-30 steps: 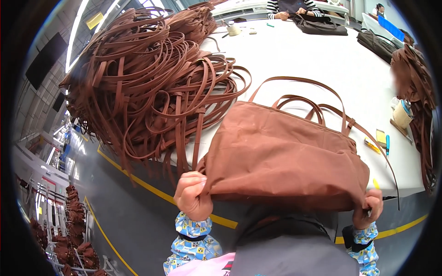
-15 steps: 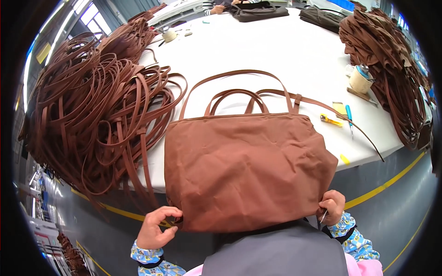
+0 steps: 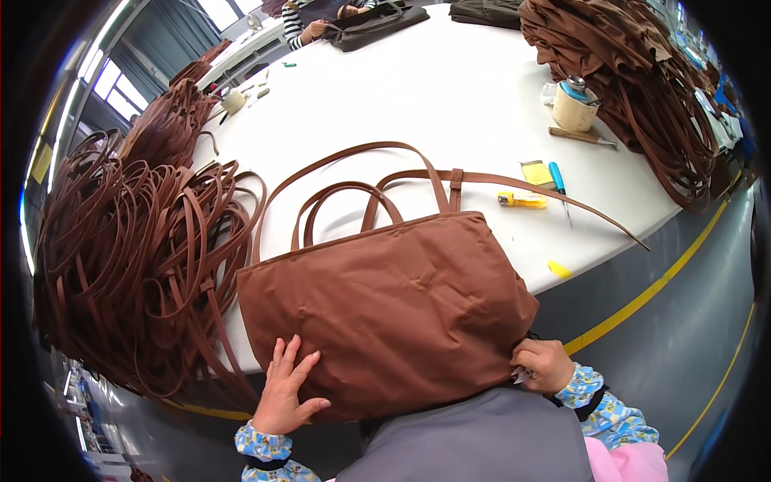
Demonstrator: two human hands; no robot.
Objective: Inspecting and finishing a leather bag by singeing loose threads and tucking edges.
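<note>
A brown fabric tote bag [image 3: 385, 305] with thin brown handles lies across the table's near edge, its base toward me. My left hand [image 3: 286, 394] is open, fingers spread against the bag's lower left face. At the lower right corner, my right hand [image 3: 548, 365] is closed, its fingertips at the bag's edge. A small pale metal tool [image 3: 522, 374] shows beneath those fingers, mostly hidden, so its kind is unclear. One long brown strap [image 3: 554, 193] trails from the bag to the right over the tabletop.
Brown straps and bags heap up on the left [image 3: 136, 273] and at the far right [image 3: 610, 72] of the white table [image 3: 401, 96]. A yellow cutter [image 3: 522, 200], blue-handled awl [image 3: 557, 178] and thread cone [image 3: 573, 108] lie right. Across the table, a person's hands [image 3: 315, 30] handle a dark bag.
My left hand has gone from pinching the bag's lower left corner to lying spread on its face. My right hand remains at the lower right corner. The view has turned, tilting the bag.
</note>
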